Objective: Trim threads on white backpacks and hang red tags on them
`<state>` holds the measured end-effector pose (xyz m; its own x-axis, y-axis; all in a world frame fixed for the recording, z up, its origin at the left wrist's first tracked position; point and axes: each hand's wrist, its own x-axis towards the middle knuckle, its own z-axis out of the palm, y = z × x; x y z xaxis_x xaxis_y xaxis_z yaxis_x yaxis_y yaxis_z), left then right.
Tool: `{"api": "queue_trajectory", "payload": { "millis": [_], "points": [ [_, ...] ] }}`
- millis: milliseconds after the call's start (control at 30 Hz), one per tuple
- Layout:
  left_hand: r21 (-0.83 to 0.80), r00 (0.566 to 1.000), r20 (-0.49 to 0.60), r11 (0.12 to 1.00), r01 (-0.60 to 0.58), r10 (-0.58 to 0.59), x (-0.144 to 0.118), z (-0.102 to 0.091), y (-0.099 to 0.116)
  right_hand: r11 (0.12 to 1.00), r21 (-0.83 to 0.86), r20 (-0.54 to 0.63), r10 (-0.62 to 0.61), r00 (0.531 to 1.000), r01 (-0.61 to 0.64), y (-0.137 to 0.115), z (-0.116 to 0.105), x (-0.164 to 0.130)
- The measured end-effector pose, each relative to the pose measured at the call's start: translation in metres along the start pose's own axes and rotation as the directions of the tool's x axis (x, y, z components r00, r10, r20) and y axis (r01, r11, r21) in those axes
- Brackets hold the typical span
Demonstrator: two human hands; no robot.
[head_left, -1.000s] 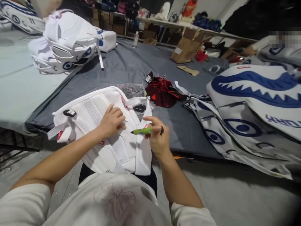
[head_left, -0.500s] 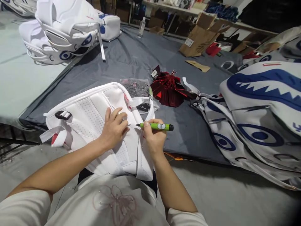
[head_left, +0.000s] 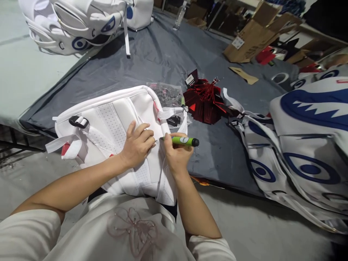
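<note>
A white backpack [head_left: 108, 123] lies back-side up on the near edge of a grey-covered table [head_left: 163, 61], overhanging toward me. My left hand [head_left: 137, 144] rests on its padded back panel, fingers curled and pinching the fabric near a seam. My right hand [head_left: 176, 156] grips a green pen-like tool [head_left: 181, 140] with a black end; its tip points left and touches the backpack right beside my left fingertips. A black buckle [head_left: 78, 121] sits on a strap at the backpack's left.
A pile of red tags [head_left: 203, 101] and a clear plastic bag [head_left: 167, 94] lie just beyond the backpack. Shark-print white and blue backpacks [head_left: 307, 134] are heaped at the right; more of them [head_left: 73, 25] sit at the far left. Cardboard boxes [head_left: 252, 40] stand behind.
My right hand turned the green tool and brought its tip left onto the backpack beside my left fingers. The camera tilted down and closer.
</note>
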<state>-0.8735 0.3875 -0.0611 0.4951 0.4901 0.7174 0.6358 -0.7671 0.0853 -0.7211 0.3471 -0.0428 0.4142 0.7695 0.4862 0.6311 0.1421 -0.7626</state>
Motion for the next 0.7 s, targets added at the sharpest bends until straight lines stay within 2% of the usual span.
{"api": "queue_trajectory", "payload": {
  "millis": [300, 533, 700],
  "points": [
    [-0.036, 0.998, -0.055, 0.999, 0.037, -0.039, -0.001, 0.002, 0.005, 0.999, -0.045, 0.061, -0.004, 0.998, 0.007, -0.003, -0.001, 0.008],
    [-0.034, 0.994, -0.110, 0.999, -0.018, 0.015, -0.006, 0.009, 0.028, 0.991, -0.131, 0.073, -0.020, 0.997, 0.029, -0.005, -0.017, 0.003],
    [-0.057, 0.994, -0.105, 0.997, -0.045, 0.039, -0.007, 0.013, 0.033, 0.987, -0.140, 0.004, 0.076, 0.997, -0.075, 0.001, -0.026, -0.004]
  ]
}}
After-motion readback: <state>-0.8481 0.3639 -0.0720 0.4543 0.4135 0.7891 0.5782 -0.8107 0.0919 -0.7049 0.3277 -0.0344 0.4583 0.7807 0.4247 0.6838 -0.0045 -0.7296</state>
